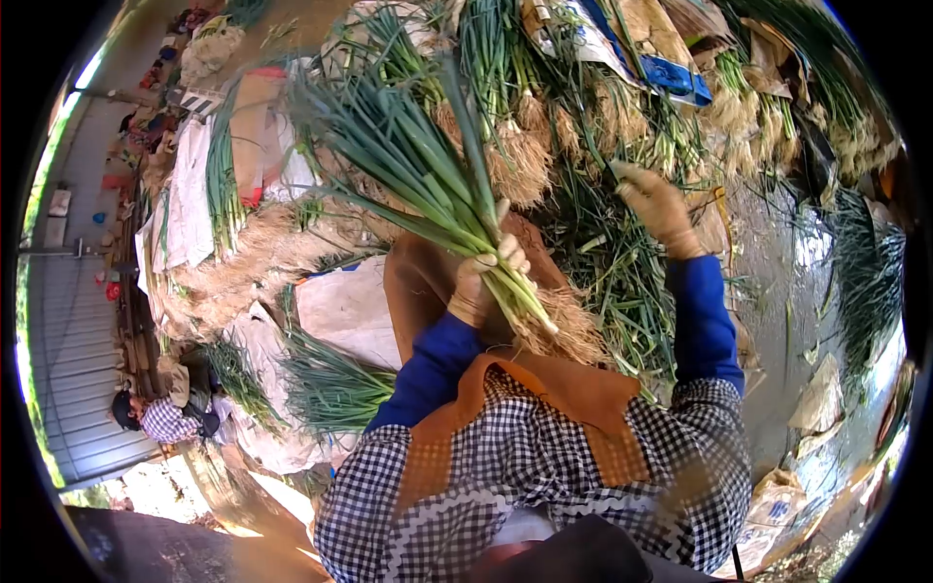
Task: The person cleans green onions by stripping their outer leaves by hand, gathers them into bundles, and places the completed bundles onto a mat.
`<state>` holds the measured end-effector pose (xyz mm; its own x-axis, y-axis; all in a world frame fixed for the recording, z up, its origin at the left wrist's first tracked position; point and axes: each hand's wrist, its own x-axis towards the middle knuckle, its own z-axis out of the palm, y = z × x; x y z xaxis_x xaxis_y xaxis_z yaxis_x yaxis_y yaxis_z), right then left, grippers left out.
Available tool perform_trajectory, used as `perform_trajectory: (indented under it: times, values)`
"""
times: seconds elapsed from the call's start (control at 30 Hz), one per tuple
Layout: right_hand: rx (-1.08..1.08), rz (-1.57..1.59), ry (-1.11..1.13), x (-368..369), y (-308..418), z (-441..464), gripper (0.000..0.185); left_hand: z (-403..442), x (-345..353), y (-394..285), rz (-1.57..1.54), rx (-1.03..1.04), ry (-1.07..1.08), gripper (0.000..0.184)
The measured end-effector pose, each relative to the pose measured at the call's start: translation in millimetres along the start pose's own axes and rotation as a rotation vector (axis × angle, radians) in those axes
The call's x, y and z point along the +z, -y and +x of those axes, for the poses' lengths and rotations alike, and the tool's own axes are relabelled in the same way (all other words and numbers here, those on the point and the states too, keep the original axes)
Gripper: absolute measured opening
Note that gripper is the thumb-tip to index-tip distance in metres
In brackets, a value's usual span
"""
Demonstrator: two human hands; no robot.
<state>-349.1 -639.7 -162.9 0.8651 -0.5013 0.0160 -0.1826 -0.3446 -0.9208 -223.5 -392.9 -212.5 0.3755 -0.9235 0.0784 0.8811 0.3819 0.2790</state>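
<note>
My left hand (pixel 486 275), in a pale glove, is closed round the lower stalks of a bunch of green onions (pixel 437 185). The leaves fan up and to the left, and the white stalk ends point down to the right, over tan roots (pixel 559 335) in front of my apron. Off to the right, my gloved right hand (pixel 659 206) is raised over a heap of loose green leaves (pixel 607 253). Its fingers reach out to the upper left, apart from the bunch, and I make out nothing held in them.
More rooted green onions (pixel 515 155) lie ahead and at the upper right (pixel 734 102). Another leafy bundle (pixel 335 384) rests by my left elbow, near white sacking (pixel 345 306). Wet floor (pixel 787 291) lies to the right. Another person (pixel 170 418) is at the far left.
</note>
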Motion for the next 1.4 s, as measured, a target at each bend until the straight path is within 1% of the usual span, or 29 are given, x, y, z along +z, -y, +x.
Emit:
perform_trajectory:
  times: [0.03, 0.07, 0.13, 0.17, 0.2, 0.23, 0.27, 0.3, 0.33, 0.37, 0.4, 0.43, 0.47, 0.5, 0.53, 0.6, 0.67, 0.73, 0.8, 0.87, 0.97, 1.03, 1.07, 1.1, 1.13, 1.2, 1.27, 1.33, 1.4]
  values:
    - [-0.308, -0.148, 0.132, 7.8, -0.4, -2.3, 0.041, 10.4, -3.3, -13.0, 0.040, 0.007, 0.104, 0.077]
    - [-0.311, 0.135, 0.267, 18.7, 3.9, -10.7, 0.045, 18.5, -5.6, -23.5, 0.077, 0.024, 0.205, 0.075]
    - [-0.635, 0.121, 0.321, 39.4, 43.7, -16.1, 0.044, 38.0, 37.0, -38.7, 0.052, 0.042, 0.275, 0.071]
    - [-0.714, 0.351, 0.556, 53.7, 50.7, -15.2, 0.035, 55.0, 24.7, -61.3, 0.153, 0.151, 0.383, 0.070]
    - [-0.727, 0.192, 0.680, 63.1, 46.4, -20.3, 0.024, 63.0, 33.7, -81.3, 0.182, 0.151, 0.417, 0.068]
    - [-0.875, 0.037, 0.630, 65.8, 19.6, -31.2, 0.015, 64.7, 45.1, -98.3, 0.208, 0.160, 0.455, 0.067]
    - [-0.581, -0.045, 0.811, 47.6, -3.5, -47.5, 0.009, 65.7, 54.4, -114.6, 0.233, 0.177, 0.496, 0.066]
    - [-0.769, -0.314, 0.850, 39.1, -65.2, -53.7, 0.012, 65.9, 56.6, -132.8, 0.238, 0.182, 0.527, 0.065]
    - [-0.486, -0.830, 0.923, 19.4, -81.2, -59.9, 0.017, 64.3, 58.0, -149.1, 0.243, 0.189, 0.556, 0.064]
    - [-0.212, -1.131, 0.893, 1.6, -66.2, -58.8, 0.023, 60.7, 62.2, -160.7, 0.283, 0.151, 0.548, 0.064]
    - [-0.155, -1.156, 0.903, -3.3, -49.3, -43.1, 0.024, 58.0, 59.1, -168.1, 0.290, 0.097, 0.546, 0.065]
    - [-0.180, -0.754, 0.663, -7.6, -7.7, -32.3, 0.019, 58.0, 51.5, -172.7, 0.300, 0.124, 0.554, 0.065]
    - [-0.559, -0.331, 0.271, 5.8, 8.6, -20.7, 0.012, 57.6, 46.3, -174.9, 0.304, 0.145, 0.556, 0.065]
    - [-0.870, -0.300, 0.096, 19.5, 33.0, 1.1, 0.016, 60.7, 56.7, -162.6, 0.278, 0.148, 0.617, 0.066]
    - [-0.949, -0.303, -0.025, 32.0, 65.1, 10.4, 0.020, 60.0, 55.2, -152.7, 0.278, 0.148, 0.623, 0.066]
    - [-0.911, -0.006, 0.061, 72.6, 98.5, 19.0, 0.016, 60.3, 52.3, -143.6, 0.249, 0.212, 0.622, 0.069]
    - [-0.828, -0.363, 0.442, 87.0, 87.4, 1.1, 0.010, 56.4, 49.7, -147.0, 0.352, 0.226, 0.579, 0.066]
    - [-0.829, 0.092, 0.762, 55.8, 46.4, -8.4, 0.005, 48.9, 37.3, -157.8, 0.382, 0.240, 0.548, 0.064]
    - [-0.766, -0.136, 0.674, 18.4, -19.3, -18.3, 0.005, 41.5, 27.7, -166.5, 0.326, 0.231, 0.456, 0.067]
    - [-0.221, -1.136, 0.552, -1.1, -59.9, -31.0, 0.011, 44.8, 20.9, -167.2, 0.348, 0.207, 0.542, 0.066]
    - [-0.580, -0.454, 0.113, 33.6, 2.4, -16.5, 0.018, 62.9, 16.9, -149.7, 0.262, 0.179, 0.712, 0.067]
    - [-0.805, -0.322, 0.034, 69.4, 50.6, -0.4, 0.025, 66.4, 21.6, -138.7, 0.298, 0.172, 0.721, 0.062]
    - [-0.923, -0.209, 0.037, 82.4, 82.4, 4.6, 0.029, 67.1, 31.1, -130.9, 0.334, 0.186, 0.697, 0.058]
    - [-0.889, -0.599, 0.149, 93.4, 92.0, 6.2, 0.032, 65.6, 29.7, -125.8, 0.327, 0.197, 0.655, 0.055]
    - [-0.973, -0.530, 0.058, 101.2, 93.7, 6.7, 0.032, 62.1, 28.1, -123.7, 0.321, 0.206, 0.610, 0.053]
    - [-0.728, -0.659, 0.354, 101.9, 51.2, 10.3, 0.026, 61.9, 11.6, -136.6, 0.262, 0.198, 0.698, 0.056]
    - [-0.569, -0.895, 0.561, 65.7, -27.8, 6.4, 0.016, 65.1, 11.6, -144.6, 0.146, 0.203, 0.853, 0.060]
    - [-0.483, -1.322, 0.694, 34.8, -105.7, -15.3, 0.012, 48.1, 13.8, -156.4, 0.115, 0.233, 0.720, 0.064]
    - [-0.239, -1.150, 0.810, 37.0, -9.3, -2.2, 0.015, 43.3, 21.7, -148.8, 0.058, 0.254, 0.661, 0.063]
